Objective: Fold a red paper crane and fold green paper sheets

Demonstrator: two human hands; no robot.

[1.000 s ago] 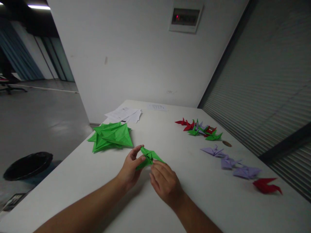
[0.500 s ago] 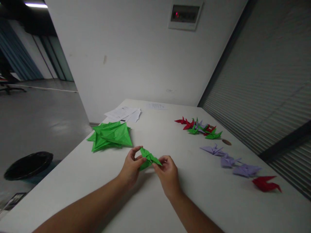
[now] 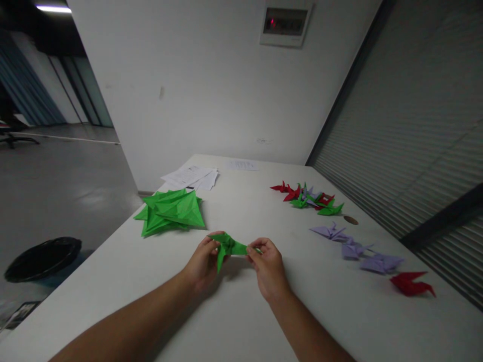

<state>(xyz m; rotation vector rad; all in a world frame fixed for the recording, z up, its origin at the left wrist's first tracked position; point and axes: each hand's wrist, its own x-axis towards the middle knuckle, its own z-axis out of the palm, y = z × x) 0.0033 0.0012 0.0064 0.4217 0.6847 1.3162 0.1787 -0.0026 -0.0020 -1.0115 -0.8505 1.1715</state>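
A green origami crane (image 3: 228, 245) is held between my two hands, just above the white table (image 3: 241, 322). My left hand (image 3: 202, 261) grips its left end, with the thumb on top and the other fingers partly hidden behind the paper. At its right end, my right hand (image 3: 267, 264) pinches a narrow point between thumb and fingers. One green flap hangs down beside the left fingers. A pile of folded green paper (image 3: 173, 208) lies beyond my left hand.
Purple cranes (image 3: 381, 262) and a red crane (image 3: 412, 284) line the right side. Farther back is a cluster of red, green and purple cranes (image 3: 302, 197). Printed sheets (image 3: 192, 176) lie at the far left. A black-lined bin (image 3: 43, 259) stands left of the table.
The green crane has been turned and its wing now points down. My right hand has moved slightly right, out to the narrow tip, and the hands are farther apart.
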